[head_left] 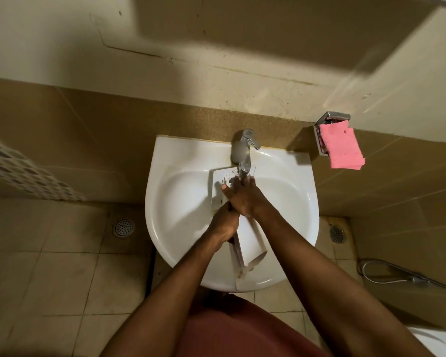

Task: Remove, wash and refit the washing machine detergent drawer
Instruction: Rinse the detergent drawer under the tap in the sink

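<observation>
Glossy white ceramic sink [180, 176], shiny chrome metal tap [245, 148], smooth white plastic drawer [250, 240], matt beige floor tiles [62, 279].

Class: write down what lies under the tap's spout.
The far end of the detergent drawer, with the right hand resting on it. The drain of the washbasin is hidden beneath them.

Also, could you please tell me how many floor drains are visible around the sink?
2. The left floor drain sits in the tiles beside the sink; the right floor drain is near the wall. Others may hide beneath the sink.
</observation>
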